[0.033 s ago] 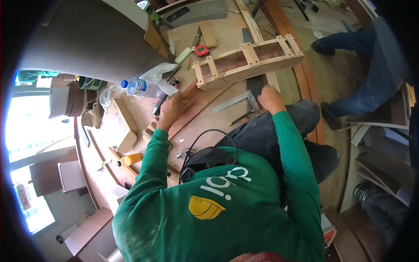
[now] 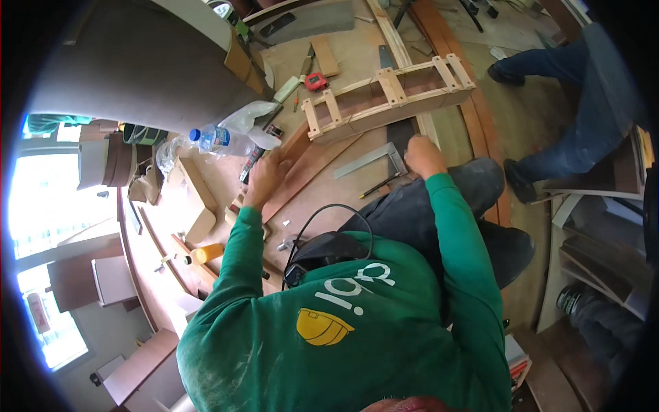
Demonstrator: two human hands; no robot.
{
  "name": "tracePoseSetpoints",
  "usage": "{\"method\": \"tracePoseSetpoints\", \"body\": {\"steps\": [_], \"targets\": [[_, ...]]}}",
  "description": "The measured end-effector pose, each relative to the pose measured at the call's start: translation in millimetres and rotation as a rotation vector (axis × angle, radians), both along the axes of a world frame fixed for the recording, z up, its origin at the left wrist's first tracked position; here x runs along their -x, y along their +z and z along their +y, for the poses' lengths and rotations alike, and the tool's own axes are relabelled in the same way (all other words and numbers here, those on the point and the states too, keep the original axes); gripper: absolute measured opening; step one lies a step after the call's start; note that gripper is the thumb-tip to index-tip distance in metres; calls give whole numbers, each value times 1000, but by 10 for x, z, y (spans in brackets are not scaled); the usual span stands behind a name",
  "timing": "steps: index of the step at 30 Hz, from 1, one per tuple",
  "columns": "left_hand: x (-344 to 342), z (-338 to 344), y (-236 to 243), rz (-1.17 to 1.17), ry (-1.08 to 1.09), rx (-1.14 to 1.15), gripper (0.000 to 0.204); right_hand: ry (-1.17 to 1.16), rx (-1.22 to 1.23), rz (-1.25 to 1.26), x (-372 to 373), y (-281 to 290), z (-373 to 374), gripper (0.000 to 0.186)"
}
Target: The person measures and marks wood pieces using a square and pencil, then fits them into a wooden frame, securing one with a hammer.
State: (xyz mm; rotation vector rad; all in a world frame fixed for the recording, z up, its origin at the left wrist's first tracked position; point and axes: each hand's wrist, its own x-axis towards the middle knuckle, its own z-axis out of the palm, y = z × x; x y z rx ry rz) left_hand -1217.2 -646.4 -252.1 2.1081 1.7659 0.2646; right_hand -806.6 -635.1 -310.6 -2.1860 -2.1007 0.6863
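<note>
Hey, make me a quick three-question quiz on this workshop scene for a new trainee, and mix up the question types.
1. Multiple choice: what colour is the tape measure?
a) blue
b) red
c) white

2. True or false: the blue-capped bottle is further left in the picture than the wooden frame with crosspieces.

3. Short answer: which hand is nearer the metal square?

Key: 1. b; 2. true; 3. the right hand.
</note>
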Motion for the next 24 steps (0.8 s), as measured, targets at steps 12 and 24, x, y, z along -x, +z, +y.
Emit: {"method": "tracePoseSetpoints", "body": {"steps": [12,24], "targets": [[669,-339,-256,-365,229,353,48,-248,-35,242,21,674,-369,45],[410,-326,-728,-73,-5,244,68,-605,-186,722,-699,1315,-659,48]]}}
